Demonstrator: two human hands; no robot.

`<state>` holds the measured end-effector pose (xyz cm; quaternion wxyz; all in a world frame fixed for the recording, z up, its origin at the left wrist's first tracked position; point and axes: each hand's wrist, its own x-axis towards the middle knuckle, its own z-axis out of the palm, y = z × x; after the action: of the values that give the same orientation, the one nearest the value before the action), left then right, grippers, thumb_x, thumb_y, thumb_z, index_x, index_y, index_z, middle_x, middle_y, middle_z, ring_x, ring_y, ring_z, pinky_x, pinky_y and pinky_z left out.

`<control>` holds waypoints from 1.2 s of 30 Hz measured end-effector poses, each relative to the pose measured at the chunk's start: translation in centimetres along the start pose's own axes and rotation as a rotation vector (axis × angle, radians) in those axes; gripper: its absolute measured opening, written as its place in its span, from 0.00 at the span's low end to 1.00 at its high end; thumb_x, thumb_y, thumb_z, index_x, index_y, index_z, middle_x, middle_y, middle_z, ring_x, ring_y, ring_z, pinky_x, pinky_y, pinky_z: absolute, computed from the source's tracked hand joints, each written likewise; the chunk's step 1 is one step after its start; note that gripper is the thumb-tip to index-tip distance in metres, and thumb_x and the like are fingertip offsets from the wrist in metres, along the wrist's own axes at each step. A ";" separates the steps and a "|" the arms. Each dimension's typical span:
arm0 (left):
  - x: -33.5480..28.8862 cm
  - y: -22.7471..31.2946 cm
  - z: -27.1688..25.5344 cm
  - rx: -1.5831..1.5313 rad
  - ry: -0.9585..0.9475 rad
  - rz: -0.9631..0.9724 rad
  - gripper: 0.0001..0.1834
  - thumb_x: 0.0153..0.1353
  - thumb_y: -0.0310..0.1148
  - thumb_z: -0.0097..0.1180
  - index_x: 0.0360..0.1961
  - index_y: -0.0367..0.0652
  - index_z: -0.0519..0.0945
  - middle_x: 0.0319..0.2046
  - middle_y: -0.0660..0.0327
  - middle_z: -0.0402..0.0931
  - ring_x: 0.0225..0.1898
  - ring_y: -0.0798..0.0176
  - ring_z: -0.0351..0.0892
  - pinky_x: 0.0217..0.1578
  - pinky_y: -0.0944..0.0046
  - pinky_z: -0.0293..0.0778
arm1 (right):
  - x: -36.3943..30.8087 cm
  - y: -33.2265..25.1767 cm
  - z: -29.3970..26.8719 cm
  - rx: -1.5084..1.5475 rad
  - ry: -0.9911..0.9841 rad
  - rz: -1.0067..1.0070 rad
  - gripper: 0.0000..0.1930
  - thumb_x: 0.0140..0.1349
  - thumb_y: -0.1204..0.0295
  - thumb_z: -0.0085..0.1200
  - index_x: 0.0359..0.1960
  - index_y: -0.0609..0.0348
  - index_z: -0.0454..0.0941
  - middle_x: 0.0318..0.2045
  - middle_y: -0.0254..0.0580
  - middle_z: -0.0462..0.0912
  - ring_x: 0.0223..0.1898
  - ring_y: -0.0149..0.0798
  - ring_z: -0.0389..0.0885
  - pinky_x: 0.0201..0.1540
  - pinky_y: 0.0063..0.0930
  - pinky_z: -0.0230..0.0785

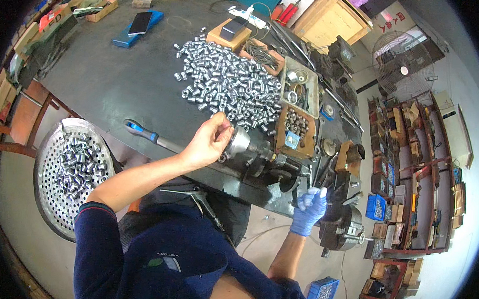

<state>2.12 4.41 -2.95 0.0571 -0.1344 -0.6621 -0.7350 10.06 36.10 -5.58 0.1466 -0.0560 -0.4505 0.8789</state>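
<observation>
Two heaps of sleeves [232,89] are lying on the desk [113,83] and in the pan [57,210]; which is awaiting work, I cannot tell. My left hand [208,140] is pinching fingertips together at the chuck [240,141]; my right hand [310,207] is curling, its hold unclear.

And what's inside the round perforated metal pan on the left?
A heap of shiny metal bushings lies in the perforated metal pan. The heap hides its lower pieces and the floor beneath.

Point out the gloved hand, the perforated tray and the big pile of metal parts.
Gloved right hand [308,210]: head view, middle of the hand.
Perforated tray [47,178]: head view, bare holed surface.
Pile of metal parts [229,89]: head view, mid-heap.
</observation>
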 end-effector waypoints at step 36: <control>0.7 -0.3 -2.1 -0.225 -0.176 -0.259 0.10 0.60 0.35 0.48 0.33 0.38 0.71 0.18 0.65 0.70 0.18 0.75 0.69 0.16 0.74 0.65 | 13.2 1.5 0.5 -0.240 0.089 0.132 0.19 0.64 0.56 0.40 0.17 0.51 0.66 0.06 0.22 0.56 0.07 0.20 0.53 0.09 0.15 0.47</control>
<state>1.07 2.41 -3.24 -0.1117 -0.1173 -0.5900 -0.7910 -2.89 38.96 -6.05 0.1008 -0.1417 -0.5408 0.8230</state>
